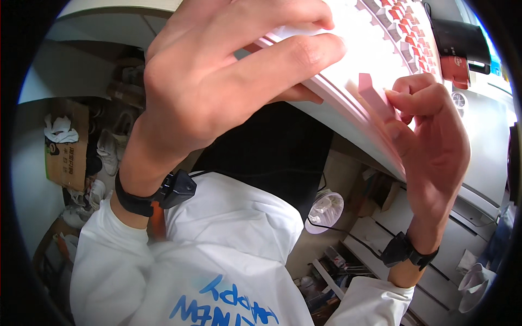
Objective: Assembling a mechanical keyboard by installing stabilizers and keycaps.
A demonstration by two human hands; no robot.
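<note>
My left hand point(217, 70) reaches up over a pale pink-edged keyboard point(321, 92), its fingers bent across the top and a fingertip showing below the edge. My right hand point(432, 125) pinches a small pink bar-shaped piece point(372, 95) between thumb and fingers, close above the keyboard's near edge. That piece looks like a long keycap, but glare hides its details. Red and white keycaps point(413, 35) stand in rows at the keyboard's far right. Strong light washes out the surface between my hands.
A black mug point(461, 41) and a red container point(455, 70) stand beyond the keyboard. White drawers point(391, 239) are at lower right, near a white bin point(326, 211). At left, shoes point(109, 149) and a cardboard box point(68, 157) lie below. Black wrist straps point(133, 201) trail a cable.
</note>
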